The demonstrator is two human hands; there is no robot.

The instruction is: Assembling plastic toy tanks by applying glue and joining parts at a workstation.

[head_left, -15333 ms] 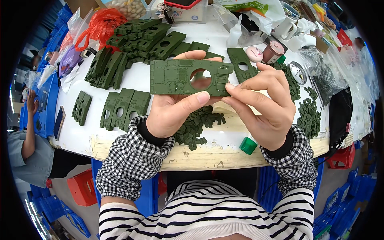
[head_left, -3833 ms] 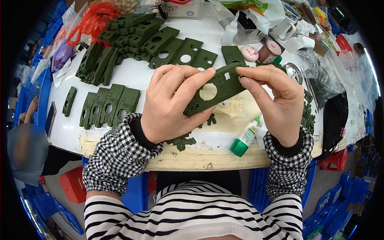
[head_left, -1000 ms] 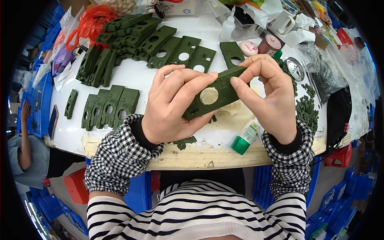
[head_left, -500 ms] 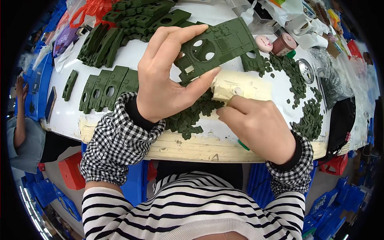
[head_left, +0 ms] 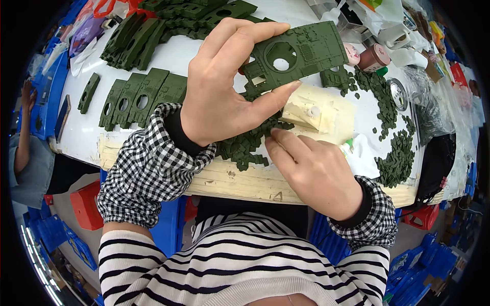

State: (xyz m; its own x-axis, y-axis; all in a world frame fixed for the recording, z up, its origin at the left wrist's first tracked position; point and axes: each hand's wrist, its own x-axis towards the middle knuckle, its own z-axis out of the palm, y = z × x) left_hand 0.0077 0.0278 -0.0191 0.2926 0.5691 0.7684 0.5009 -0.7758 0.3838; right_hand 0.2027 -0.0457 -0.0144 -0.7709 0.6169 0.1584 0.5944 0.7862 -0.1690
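My left hand [head_left: 219, 94] grips a dark green plastic model tank hull [head_left: 298, 53] by its edges, thumb below and fingers above. The hull is raised over the table and tilted, with a large round hole toward its left end. Lower down, my right hand [head_left: 316, 171] has its fingers drawn together at the edge of a heap of small green parts [head_left: 242, 150]; anything between the fingertips is hidden. Just beyond it stands a cream-coloured block [head_left: 301, 115] with a small white knob [head_left: 313, 111] on top. A white object with a green tip [head_left: 348, 144] lies beside the right hand.
More green hulls [head_left: 143, 97] stand in a row at left, and others [head_left: 204, 18] are stacked at the back. Loose green pieces [head_left: 395, 160] cover the right side near a round metal lid [head_left: 397, 94]. A phone-like slab [head_left: 63, 118] lies at the left edge. Another person's arm [head_left: 24, 127] shows at far left.
My right hand has drawn back from the cream block to the small-parts heap, uncovering the white knob and the green-tipped object. My left hand still holds the hull, now turned slightly and further right.
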